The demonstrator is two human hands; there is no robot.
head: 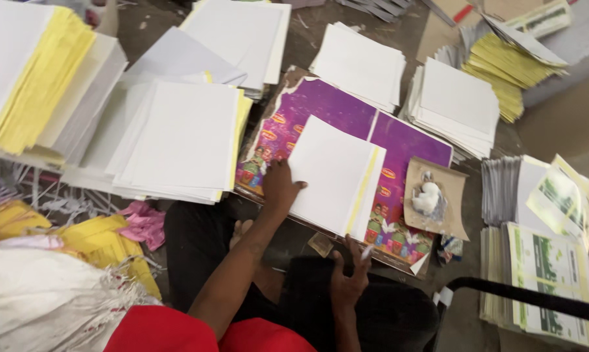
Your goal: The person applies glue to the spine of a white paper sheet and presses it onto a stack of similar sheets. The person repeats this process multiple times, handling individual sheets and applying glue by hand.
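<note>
The left hand (pixel 280 186) lies flat with fingers spread on the left edge of a small stack of white sheets (pixel 333 173), pressing it down rather than gripping it; the right hand (pixel 348 277) sits nearer the body at the front edge of the board below, fingers loosely curled, and seems to pinch a small white scrap (pixel 367 252), though that is too small to tell for sure; the stack has a thin yellow strip along its right side and rests slightly askew on a purple printed board (pixel 347 111) that serves as the work surface, its corners torn

Just right of the stack, on the same board, lies a brown piece of card (pixel 454 195) with a white lump of cloth or paste on it; beyond the board, several finished-looking piles of white sheets (pixel 457 98) stand in a row, and a broad pile (pixel 183 137) lies to the left with yellow edges showing; taller stacks with yellow sheets (pixel 43 78) sit at far left, and green-printed sheets (pixel 552 274) pile up at the right

Judging by the many squared piles around and the single one under the hand, much of the sorting looks done, yet loose piles on every side suggest plenty remains; pink and yellow scraps (pixel 141 221) lie by the knee
</note>
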